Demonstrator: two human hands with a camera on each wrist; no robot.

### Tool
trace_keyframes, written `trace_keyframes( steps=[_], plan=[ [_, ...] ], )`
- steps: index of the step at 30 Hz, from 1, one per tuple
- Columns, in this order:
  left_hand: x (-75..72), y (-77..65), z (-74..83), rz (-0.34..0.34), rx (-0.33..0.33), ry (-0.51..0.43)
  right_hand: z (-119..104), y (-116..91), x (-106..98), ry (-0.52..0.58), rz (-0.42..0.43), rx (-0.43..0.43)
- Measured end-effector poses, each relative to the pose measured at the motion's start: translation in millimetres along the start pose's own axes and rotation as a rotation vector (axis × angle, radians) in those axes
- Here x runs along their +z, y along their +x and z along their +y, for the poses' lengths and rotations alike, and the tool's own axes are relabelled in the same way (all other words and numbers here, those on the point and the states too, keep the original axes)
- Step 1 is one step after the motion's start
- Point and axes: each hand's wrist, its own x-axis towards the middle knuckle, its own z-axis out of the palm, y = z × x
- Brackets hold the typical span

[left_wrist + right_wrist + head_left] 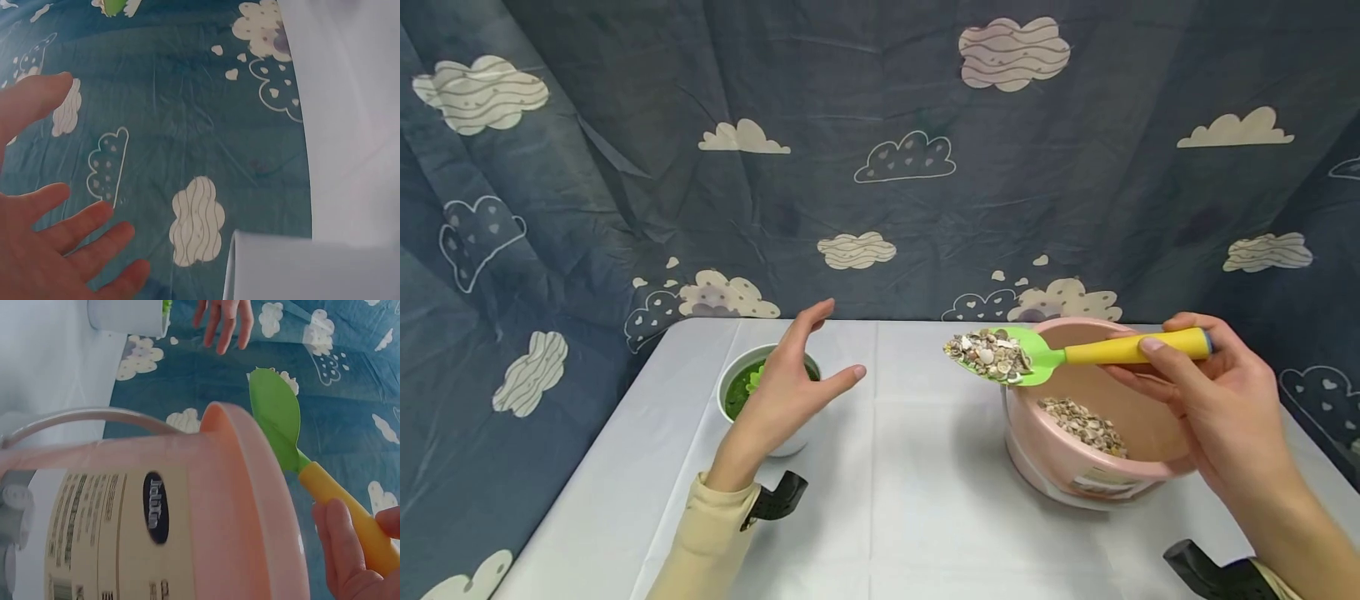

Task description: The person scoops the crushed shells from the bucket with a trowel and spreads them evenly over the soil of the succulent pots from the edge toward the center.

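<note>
"Gravel (pixel 988 354) — where do we find it?"

"We see a heap on the green blade of the scoop (pixel 1040 367), raised beside the pink bucket's (pixel 1037 450) rim, and more lying inside the bucket."

"What has hold of the scoop?"

"The right hand (pixel 1232 408). We see its thumb and fingers closed round the yellow handle (pixel 1135 346), the blade pointing toward the left side of the table (pixel 925 517)."

"And the left hand (pixel 778 383)?"

"We find nothing in it. Its fingers and thumb are spread well apart, and in the head view it covers part of the white pot (pixel 793 440). From the right wrist we see a gap between the fingers and the pot."

"What do we make out in the pot?"

"Something bright green, partly hidden by the hand. We also read a printed label (pixel 125 531) on the bucket's side, and see a dark cloth (pixel 880 92) with clouds behind the table."
</note>
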Motion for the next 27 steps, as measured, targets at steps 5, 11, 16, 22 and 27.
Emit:
trace_keyframes(
  steps=[5,11,16,22,27],
  plan=[
    [-7.8,-4.0,-7.2,0.034,-0.028,0.036,1,-3,8,0.001,-0.021,-0.033],
    [-19.4,-8.6,-17.0,0.070,-0.048,0.075,3,-5,17,-0.037,-0.051,-0.059],
    [-29.3,-12.0,-23.6,0.075,-0.063,0.140,6,-5,24,-0.020,-0.072,-0.046],
    [-43.7,-16.4,-35.1,0.059,-0.071,0.191,9,-5,29,-0.060,-0.063,-0.007],
    [-53.8,-22.3,-46.8,0.031,-0.083,0.214,13,-4,32,-0.069,-0.072,0.009]
  ],
)
